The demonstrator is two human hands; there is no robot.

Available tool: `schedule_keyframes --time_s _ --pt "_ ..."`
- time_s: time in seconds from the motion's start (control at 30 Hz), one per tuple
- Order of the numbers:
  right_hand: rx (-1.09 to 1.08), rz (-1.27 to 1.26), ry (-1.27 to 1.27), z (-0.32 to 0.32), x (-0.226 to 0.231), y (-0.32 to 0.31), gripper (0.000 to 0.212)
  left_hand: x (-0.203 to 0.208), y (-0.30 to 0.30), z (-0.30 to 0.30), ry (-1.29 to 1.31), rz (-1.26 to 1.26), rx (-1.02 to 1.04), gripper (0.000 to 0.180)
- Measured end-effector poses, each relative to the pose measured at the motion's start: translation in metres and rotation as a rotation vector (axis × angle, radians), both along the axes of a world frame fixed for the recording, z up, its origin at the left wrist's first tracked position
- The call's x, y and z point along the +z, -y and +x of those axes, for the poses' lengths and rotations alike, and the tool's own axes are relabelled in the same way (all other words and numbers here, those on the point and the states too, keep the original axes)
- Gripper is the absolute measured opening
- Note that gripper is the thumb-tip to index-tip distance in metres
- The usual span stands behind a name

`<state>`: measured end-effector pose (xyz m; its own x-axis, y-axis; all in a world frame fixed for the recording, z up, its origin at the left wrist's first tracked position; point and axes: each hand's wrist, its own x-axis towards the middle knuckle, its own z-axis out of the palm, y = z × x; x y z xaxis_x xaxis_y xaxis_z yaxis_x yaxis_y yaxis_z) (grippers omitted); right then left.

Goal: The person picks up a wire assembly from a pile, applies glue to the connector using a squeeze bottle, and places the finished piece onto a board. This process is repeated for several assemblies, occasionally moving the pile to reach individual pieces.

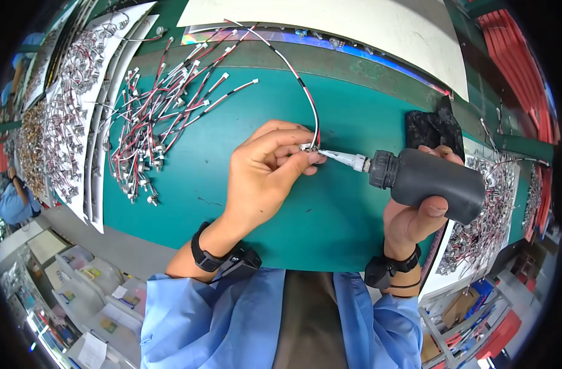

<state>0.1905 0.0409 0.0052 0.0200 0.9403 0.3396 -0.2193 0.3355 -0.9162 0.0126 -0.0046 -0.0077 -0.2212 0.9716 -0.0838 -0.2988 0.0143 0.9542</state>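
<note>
My left hand (256,169) is closed in a pinch on a small metal component (306,147). Red, white and black wires (303,89) rise from that part and arch up and left. Fingertips cover much of the component, so its exact kind is not clear. In my right hand (407,224) lies a black squeeze bottle (441,186), tilted nearly level with fingers and thumb around it. Its pale tapered nozzle (345,159) points left, with the tip at the component by my left fingertips; I cannot tell whether it touches.
A loose pile of wired components (148,129) lies left on the green mat (330,227). White boards bearing many such parts stand at left (90,117) and right (444,261). Black cloth (433,127) sits behind the bottle. Another person (16,203) is at far left.
</note>
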Motion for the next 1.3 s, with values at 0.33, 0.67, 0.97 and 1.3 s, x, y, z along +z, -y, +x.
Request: schedule_keyframes --time_s 0.33,0.67,0.97,1.3 --pt "0.012 0.024 0.048 -0.0012 0.0014 0.0014 0.067 -0.0021 -0.0002 0.0007 -0.036 0.036 0.005 0.020" --pt "0.027 0.065 0.055 -0.0014 0.0005 0.0013 0.066 -0.0006 0.0002 0.0012 -0.042 0.029 0.007 0.020" --pt "-0.019 0.056 0.058 -0.0014 0.0012 0.0004 0.067 -0.0010 -0.0003 0.0009 -0.042 0.026 0.010 0.019" --pt "-0.034 0.073 0.060 -0.0015 0.0001 -0.0005 0.067 -0.0014 -0.0002 0.0006 -0.050 0.037 0.007 0.019"
